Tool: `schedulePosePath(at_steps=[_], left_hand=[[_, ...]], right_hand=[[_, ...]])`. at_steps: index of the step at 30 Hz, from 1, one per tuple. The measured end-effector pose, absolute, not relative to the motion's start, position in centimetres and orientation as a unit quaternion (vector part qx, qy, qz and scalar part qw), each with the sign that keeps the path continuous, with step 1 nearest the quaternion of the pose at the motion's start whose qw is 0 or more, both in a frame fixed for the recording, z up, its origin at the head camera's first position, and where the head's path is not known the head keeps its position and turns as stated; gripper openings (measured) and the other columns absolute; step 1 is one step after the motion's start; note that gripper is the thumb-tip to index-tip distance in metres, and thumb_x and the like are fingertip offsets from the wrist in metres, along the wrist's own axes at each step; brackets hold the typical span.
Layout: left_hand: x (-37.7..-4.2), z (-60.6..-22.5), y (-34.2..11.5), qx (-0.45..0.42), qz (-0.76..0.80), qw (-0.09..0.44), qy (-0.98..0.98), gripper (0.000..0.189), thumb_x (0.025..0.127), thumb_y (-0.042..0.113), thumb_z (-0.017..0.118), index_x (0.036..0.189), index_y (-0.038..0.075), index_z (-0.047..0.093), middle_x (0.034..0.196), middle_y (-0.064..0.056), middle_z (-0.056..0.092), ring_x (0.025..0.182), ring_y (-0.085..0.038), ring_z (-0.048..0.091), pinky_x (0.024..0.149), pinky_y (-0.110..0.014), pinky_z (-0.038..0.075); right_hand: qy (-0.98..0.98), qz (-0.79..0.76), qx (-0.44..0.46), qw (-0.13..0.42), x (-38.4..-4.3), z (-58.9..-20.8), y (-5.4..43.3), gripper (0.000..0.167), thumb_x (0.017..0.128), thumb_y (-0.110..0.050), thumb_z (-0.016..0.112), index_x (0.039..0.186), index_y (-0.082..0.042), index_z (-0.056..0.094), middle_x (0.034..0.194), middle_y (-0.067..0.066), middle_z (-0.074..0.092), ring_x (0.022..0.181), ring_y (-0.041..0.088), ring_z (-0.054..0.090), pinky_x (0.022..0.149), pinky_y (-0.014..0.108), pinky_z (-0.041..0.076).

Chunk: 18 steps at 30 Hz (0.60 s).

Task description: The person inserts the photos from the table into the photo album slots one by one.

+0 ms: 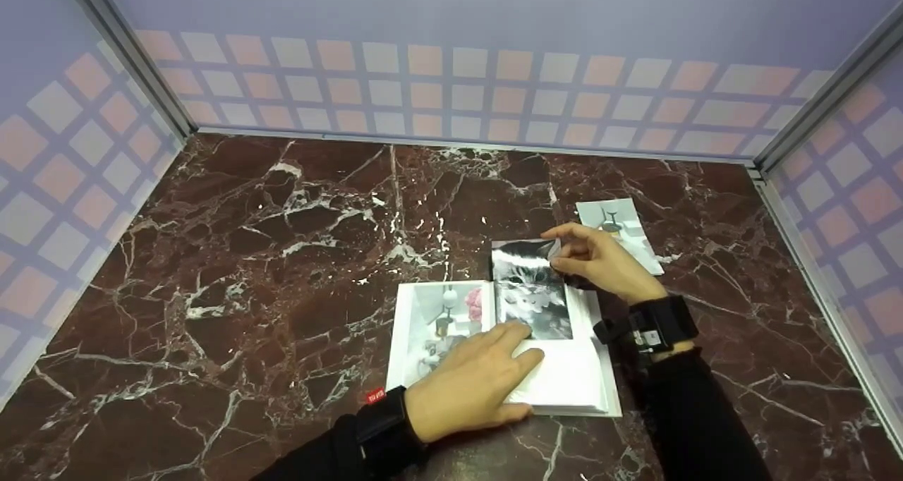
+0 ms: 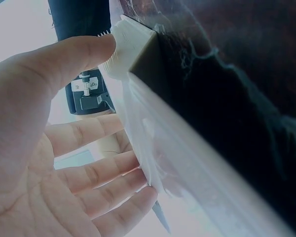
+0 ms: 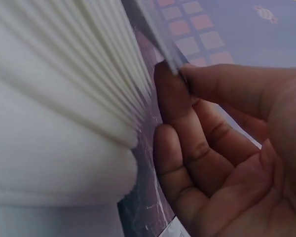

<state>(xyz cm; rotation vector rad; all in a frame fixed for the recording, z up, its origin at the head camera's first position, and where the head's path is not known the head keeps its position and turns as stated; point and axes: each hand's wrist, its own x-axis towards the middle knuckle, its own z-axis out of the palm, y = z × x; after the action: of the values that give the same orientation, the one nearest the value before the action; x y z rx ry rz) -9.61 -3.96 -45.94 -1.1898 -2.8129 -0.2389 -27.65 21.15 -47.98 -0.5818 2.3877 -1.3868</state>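
Observation:
An open photo album [image 1: 564, 382] lies on the marble surface, a picture of a vase and a pink flower on its left page [image 1: 430, 326]. Over the upper part of the right page lies a glossy black-and-white photo [image 1: 532, 290], reaching past the album's top edge. My right hand [image 1: 600, 259] pinches the photo's upper right corner between thumb and fingers; the right wrist view shows its edge [image 3: 163, 44] in that pinch. My left hand [image 1: 476, 375] rests across the album with its fingers extended, fingertips at the photo's lower edge. Many page edges [image 3: 103, 59] fan out beside the right hand.
Another photo [image 1: 631, 230], showing a glass-like object, lies behind the right hand. The dark red marble tabletop [image 1: 247, 269] is bounded by a checkered back wall [image 1: 465, 86] and side walls. Each wrist carries a black strapped device [image 1: 663, 326].

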Motion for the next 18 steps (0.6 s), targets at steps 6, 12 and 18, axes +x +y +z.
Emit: schedulePosePath(at_steps=[6, 12, 18], left_hand=[[-9.57, -45.95, -3.99, -0.387, -0.077, 0.036, -0.918, 0.066, 0.090, 0.059, 0.080, 0.137, 0.015, 0.064, 0.154, -0.015, 0.057, 0.141, -0.031, 0.061, 0.111, -0.045, 0.059], [-9.54, -45.84, -4.04, -0.393, -0.076, 0.049, -0.915, 0.064, 0.089, 0.060, 0.080, 0.134, 0.015, 0.065, 0.148, -0.012, 0.060, 0.134, -0.026, 0.063, 0.105, -0.039, 0.061], [-9.44, -45.60, -3.96, -0.397, -0.066, 0.050, -0.914, 0.058, 0.091, 0.058, 0.079, 0.128, 0.016, 0.067, 0.135, -0.007, 0.064, 0.120, -0.020, 0.065, 0.099, -0.033, 0.062]], right_hand=[[0.843, -0.487, -0.197, 0.117, -27.50, -48.24, 20.50, 0.042, 0.101, -0.013, 0.074, 0.142, -0.009, 0.067, 0.098, 0.009, 0.072, 0.083, 0.012, 0.067, 0.075, 0.022, 0.056], [0.842, -0.490, -0.200, 0.109, -27.47, -48.34, 20.39, 0.034, 0.101, -0.012, 0.074, 0.135, -0.010, 0.072, 0.094, 0.007, 0.070, 0.079, 0.010, 0.064, 0.068, 0.019, 0.052], [0.840, -0.485, -0.208, 0.122, -27.51, -48.31, 20.64, 0.033, 0.101, -0.013, 0.075, 0.134, -0.010, 0.073, 0.094, 0.009, 0.070, 0.080, 0.009, 0.065, 0.068, 0.019, 0.053]])
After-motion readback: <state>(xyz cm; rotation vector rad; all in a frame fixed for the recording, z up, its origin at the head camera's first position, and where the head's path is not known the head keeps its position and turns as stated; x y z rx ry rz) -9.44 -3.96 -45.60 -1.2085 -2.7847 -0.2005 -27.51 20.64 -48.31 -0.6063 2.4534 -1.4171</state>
